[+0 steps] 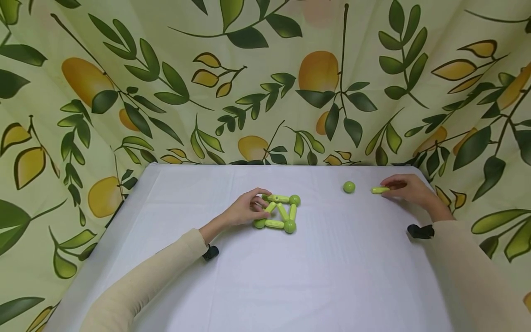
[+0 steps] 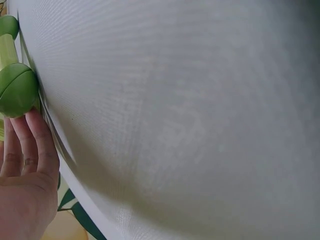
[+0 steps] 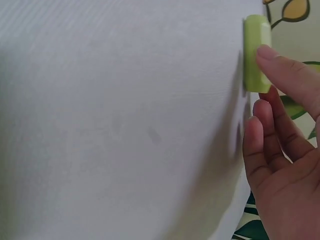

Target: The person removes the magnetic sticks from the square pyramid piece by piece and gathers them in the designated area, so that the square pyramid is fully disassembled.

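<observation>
Hands worked at two spots on a white table (image 1: 265, 276) in the head view, with a leaf-and-fruit printed cloth (image 1: 265, 78) hanging behind and to both sides. The left hand (image 1: 248, 211) rested on the left side of a flat green frame (image 1: 279, 213) of rods and balls near the table's middle, its curled fingers touching the nearest rods. Balls sat at the frame's corners, one at the far right (image 1: 295, 200) and one at the near right (image 1: 290, 226). The right hand (image 1: 404, 189) lay toward the far right edge of the table, fingertips pinching the end of a loose green rod (image 1: 379, 190) that lay on the surface. A single green ball (image 1: 349, 186) sat just left of that rod, apart from it and well apart from the frame. Both arms wore cream sleeves (image 1: 157, 272).

From the left wrist, the left hand (image 2: 22, 185) showed at the lower left with fingers held straight and close together, the fingertips (image 2: 35, 120) touching a green ball (image 2: 17, 90) joined to a paler rod (image 2: 7, 50) above it. White tabletop (image 2: 190, 125) filled most of this view.

From the right wrist, the right hand (image 3: 282, 165) came in from the right; one fingertip (image 3: 267, 55) pressed against the green rod (image 3: 256, 52), which lay on the tabletop (image 3: 125, 125) near its edge. The other fingers were loosely bent just beside it, touching nothing visible.
</observation>
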`<state>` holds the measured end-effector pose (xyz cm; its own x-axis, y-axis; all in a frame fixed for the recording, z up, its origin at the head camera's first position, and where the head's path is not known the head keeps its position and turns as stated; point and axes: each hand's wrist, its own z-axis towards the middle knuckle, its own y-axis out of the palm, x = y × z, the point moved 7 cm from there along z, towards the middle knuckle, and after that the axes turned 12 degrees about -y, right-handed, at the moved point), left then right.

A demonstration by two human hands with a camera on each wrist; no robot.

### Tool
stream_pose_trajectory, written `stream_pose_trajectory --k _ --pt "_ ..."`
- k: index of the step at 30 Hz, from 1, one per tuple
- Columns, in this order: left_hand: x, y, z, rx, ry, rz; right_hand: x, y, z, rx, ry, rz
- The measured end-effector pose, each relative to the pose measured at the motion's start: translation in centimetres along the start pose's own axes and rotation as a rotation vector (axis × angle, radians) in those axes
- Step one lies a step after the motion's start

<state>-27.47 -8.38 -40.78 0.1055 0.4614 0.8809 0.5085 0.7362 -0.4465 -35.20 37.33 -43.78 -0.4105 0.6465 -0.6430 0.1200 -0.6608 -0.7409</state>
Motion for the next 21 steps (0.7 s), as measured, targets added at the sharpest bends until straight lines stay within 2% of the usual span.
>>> stream_pose_trajectory --k 7,13,18,21 --pt "0.1 -0.1 0.0 0.005 0.008 0.001 -1.1 -0.1 -0.1 0.034 0.028 0.033" --pt "0.1 -0.1 0.0 0.011 0.014 0.011 -2.8 0.7 0.4 0.075 -0.052 0.094" --pt "0.0 -0.1 0.0 0.012 0.013 0.016 -6.5 2.1 1.0 0.068 -0.122 0.149" --pt "-0.1 -0.1 0.0 0.009 0.008 0.012 -9.6 3.5 1.3 0.021 -0.187 0.211"
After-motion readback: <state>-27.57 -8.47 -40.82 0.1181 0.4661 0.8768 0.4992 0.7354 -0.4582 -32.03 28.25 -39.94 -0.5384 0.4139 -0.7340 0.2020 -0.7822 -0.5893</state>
